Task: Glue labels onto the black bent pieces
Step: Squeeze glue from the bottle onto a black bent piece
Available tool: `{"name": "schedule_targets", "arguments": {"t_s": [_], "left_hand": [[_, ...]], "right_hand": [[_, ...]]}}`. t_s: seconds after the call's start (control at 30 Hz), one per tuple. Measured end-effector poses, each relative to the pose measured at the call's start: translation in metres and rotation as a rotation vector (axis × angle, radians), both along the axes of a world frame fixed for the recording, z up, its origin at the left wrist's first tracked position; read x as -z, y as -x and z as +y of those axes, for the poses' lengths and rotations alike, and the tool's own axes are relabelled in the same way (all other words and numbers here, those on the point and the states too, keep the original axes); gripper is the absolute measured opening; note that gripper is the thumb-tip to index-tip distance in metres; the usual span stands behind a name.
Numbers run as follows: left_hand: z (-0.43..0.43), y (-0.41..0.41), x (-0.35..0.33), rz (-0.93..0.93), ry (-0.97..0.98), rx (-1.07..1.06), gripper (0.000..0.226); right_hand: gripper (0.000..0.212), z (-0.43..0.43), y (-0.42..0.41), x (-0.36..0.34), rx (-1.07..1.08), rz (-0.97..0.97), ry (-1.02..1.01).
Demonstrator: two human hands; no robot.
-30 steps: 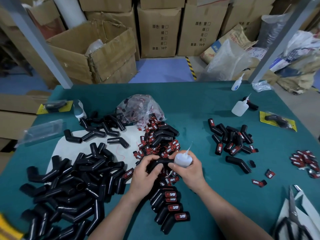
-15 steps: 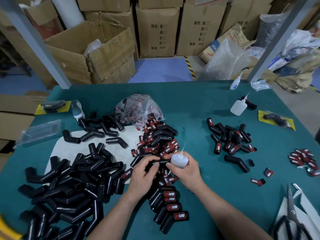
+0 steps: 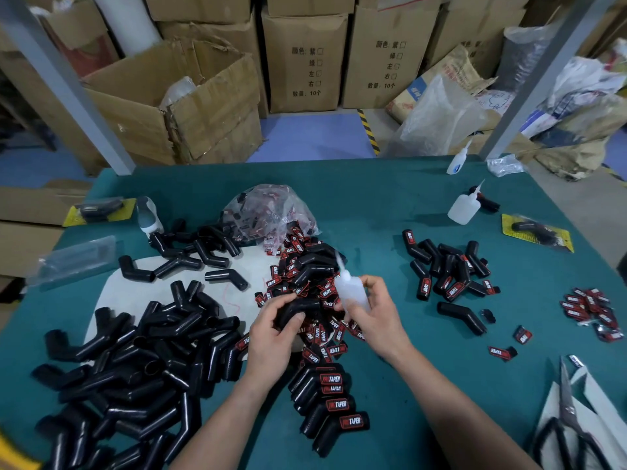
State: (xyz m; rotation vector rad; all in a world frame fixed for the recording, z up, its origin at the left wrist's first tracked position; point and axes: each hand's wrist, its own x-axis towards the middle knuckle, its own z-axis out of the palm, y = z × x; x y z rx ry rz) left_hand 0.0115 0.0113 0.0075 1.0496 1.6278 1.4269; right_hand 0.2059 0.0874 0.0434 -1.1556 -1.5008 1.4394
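As the left hand (image 3: 271, 337) clasps a black bent piece (image 3: 298, 308) and the right hand (image 3: 373, 313) grips the glue bottle (image 3: 351, 293), drips could foul labels (image 3: 334, 329) beneath its fingers.

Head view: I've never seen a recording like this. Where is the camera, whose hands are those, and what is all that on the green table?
There is no robot here. A person wears a wide-angle camera on the head, so you look down on their own two hands. The left hand grips a black bent piece. The right hand holds a small glue bottle, nozzle pointing up. On the green table lie a heap of unlabelled black pieces at the left, loose red-and-black labels in the middle, and finished pieces with labels on them nearest the person. A second group of pieces, a spare glue bottle and scissors lie to the right. Cardboard boxes stand behind the table.
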Motion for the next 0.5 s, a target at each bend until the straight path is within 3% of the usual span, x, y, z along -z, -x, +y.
{"name": "schedule_targets", "arguments": {"t_s": [0.1, 0.33, 0.5], "left_hand": [[0.000, 0.002, -0.005, 0.059, -0.031, -0.007, 0.056], [-0.003, 0.001, -0.010, 0.029, -0.005, -0.010, 0.048], [-0.003, -0.004, -0.013, 0.062, -0.025, -0.032, 0.044]], "right_hand": [[0.031, 0.004, -0.001, 0.001, 0.122, 0.101, 0.011], [0.024, 0.018, -0.008, 0.001, 0.352, 0.526, 0.227], [0.020, 0.007, -0.007, 0.000, 0.425, 0.371, -0.040]]}}
